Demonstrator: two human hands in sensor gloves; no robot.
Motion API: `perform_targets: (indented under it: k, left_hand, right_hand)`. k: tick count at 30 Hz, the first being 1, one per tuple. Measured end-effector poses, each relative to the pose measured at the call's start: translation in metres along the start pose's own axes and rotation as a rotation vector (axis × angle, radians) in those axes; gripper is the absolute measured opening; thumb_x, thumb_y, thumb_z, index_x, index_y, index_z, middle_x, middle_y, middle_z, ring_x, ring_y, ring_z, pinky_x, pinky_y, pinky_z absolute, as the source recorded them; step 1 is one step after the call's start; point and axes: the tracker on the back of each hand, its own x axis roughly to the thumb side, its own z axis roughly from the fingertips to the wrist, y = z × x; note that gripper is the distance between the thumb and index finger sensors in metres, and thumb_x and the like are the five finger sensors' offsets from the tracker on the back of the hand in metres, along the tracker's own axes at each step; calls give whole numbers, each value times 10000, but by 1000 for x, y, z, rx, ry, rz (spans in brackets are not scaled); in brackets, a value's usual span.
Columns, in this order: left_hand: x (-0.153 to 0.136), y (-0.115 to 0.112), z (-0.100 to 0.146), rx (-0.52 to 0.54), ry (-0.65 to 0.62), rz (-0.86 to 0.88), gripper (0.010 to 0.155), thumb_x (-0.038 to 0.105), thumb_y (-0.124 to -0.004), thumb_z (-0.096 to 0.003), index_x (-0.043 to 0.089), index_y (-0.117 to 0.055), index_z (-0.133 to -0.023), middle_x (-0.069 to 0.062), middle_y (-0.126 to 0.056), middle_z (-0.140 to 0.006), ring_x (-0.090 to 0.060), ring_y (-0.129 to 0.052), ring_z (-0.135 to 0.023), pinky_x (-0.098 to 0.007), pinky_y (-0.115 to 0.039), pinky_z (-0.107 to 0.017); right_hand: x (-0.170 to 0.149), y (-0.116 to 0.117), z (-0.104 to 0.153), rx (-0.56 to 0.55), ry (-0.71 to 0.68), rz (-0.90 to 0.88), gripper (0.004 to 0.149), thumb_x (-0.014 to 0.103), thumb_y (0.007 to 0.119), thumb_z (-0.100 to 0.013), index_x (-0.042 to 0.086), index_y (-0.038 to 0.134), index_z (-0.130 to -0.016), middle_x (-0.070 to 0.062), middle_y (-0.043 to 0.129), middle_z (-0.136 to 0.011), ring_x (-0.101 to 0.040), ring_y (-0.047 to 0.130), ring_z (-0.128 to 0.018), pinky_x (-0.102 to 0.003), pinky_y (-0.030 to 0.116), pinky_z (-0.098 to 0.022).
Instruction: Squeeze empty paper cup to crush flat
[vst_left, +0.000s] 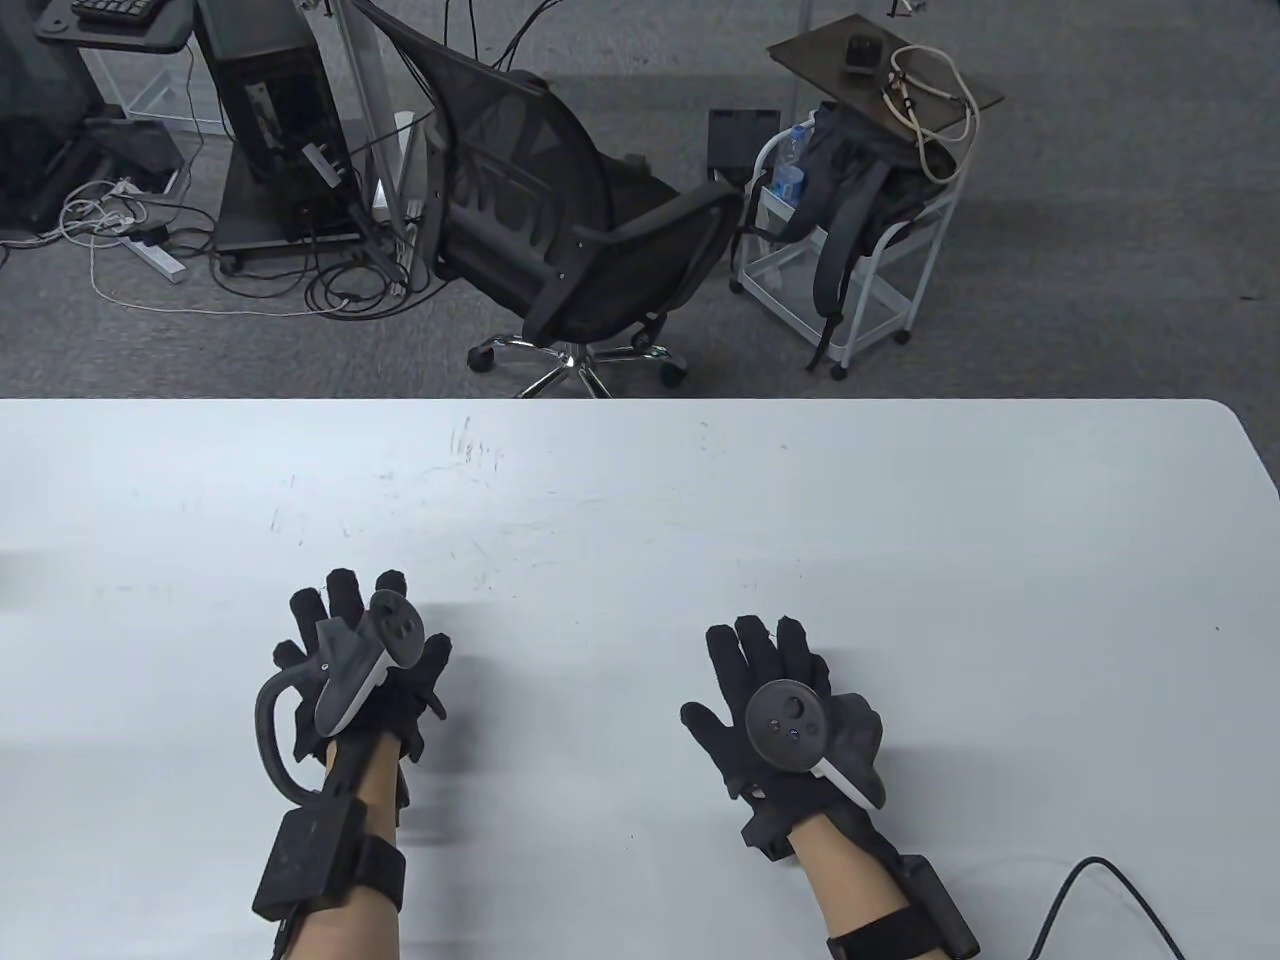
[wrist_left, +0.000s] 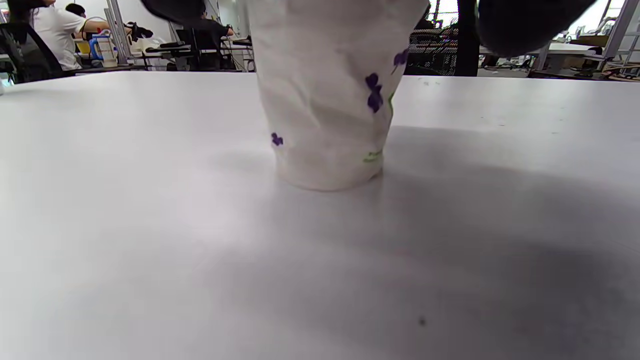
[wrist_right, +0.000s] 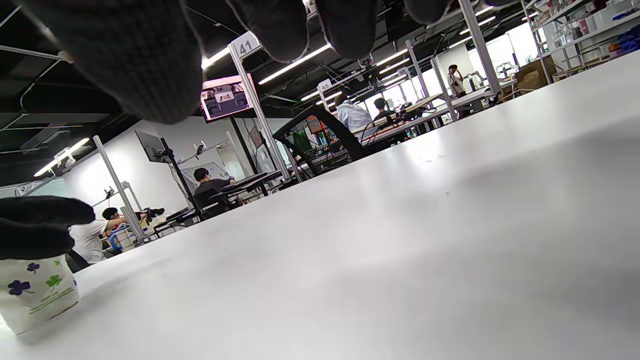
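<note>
A white paper cup (wrist_left: 325, 100) with purple flowers and green leaves stands upright on the white table (vst_left: 640, 500). Its wall is wrinkled. My left hand (vst_left: 365, 640) lies palm down over the cup's top, with a dark gloved finger (wrist_left: 530, 25) at each side of the rim. The hand hides the cup in the table view. The cup also shows in the right wrist view (wrist_right: 35, 295), with my left glove (wrist_right: 35, 225) on top of it. My right hand (vst_left: 760, 660) is open, palm down and empty, to the right of the cup, its fingers (wrist_right: 135, 55) clear of the table.
A black cable (vst_left: 1100, 890) lies on the table at the bottom right. Beyond the table's far edge stand a black office chair (vst_left: 560, 200) and a white cart (vst_left: 850, 250).
</note>
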Motion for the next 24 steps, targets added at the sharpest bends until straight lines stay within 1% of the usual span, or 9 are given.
perform_targets:
  k: [2,4,5,8,10,12,14,18,24]
  left_hand:
    - [-3,-3,-1,6,13,26,732,711,-682,-555,474,-360,-1169,18,-263,-1274,-338,-347,-1177,-499,-587,-809]
    - [-4,-3,2,48,14,50,651,655,-684,-573,464,-431,-1142,25,-323,-1259,-311,-458,-1145,-441,-644,-770]
    - [-4,-3,4,62,7,45,630,648,-683,-575,459,-455,-1130,27,-364,-1247,-299,-515,-1126,-427,-671,-750]
    - [-2,2,11,104,-29,52,613,647,-679,-569,429,-487,-1109,15,-414,-1225,-293,-586,-1083,-408,-710,-709]
    - [1,6,19,142,-86,115,607,652,-677,-563,414,-520,-1099,-12,-464,-1207,-293,-637,-1053,-405,-734,-681]
    - [7,9,30,188,-150,226,598,656,-675,-559,396,-561,-1085,-21,-502,-1192,-301,-684,-1019,-403,-756,-652]
    - [14,9,40,208,-192,342,593,666,-671,-558,380,-596,-1072,-31,-541,-1177,-304,-723,-989,-397,-772,-628]
    - [29,4,58,201,-259,574,601,683,-651,-562,359,-620,-1067,-41,-600,-1149,-311,-766,-953,-392,-785,-600]
    - [54,-9,77,155,-397,778,613,701,-601,-574,346,-611,-1074,-46,-615,-1130,-311,-776,-939,-378,-791,-590]
  right_hand:
    - [2,-1,0,-5,-9,8,787,562,804,-473,213,461,-1089,-158,447,-1146,-530,329,-1010,-707,382,-664]
    - [3,-1,1,-4,-13,5,784,562,804,-472,216,463,-1088,-158,451,-1145,-530,333,-1010,-707,382,-664]
    - [3,-1,1,-5,-13,5,785,562,803,-472,215,462,-1089,-158,452,-1145,-530,336,-1010,-706,384,-664]
    - [0,-1,1,-3,-4,0,785,564,802,-472,214,464,-1088,-158,455,-1144,-532,342,-1008,-706,387,-663]
    - [-2,-2,1,-4,7,-18,784,565,802,-472,213,467,-1087,-159,455,-1144,-532,343,-1007,-706,387,-663]
    - [-3,-3,2,-10,12,-33,786,566,801,-471,211,466,-1087,-160,456,-1143,-533,347,-1006,-705,388,-663]
    - [-4,-5,2,-25,11,-34,784,566,800,-470,210,469,-1086,-157,462,-1141,-530,352,-1007,-704,390,-663]
    - [-5,-5,2,-34,10,-57,777,569,793,-471,211,474,-1083,-152,474,-1138,-527,367,-1006,-703,394,-663]
    - [-5,-3,2,-44,12,-146,771,578,780,-470,210,481,-1078,-150,487,-1132,-522,393,-1002,-701,402,-661]
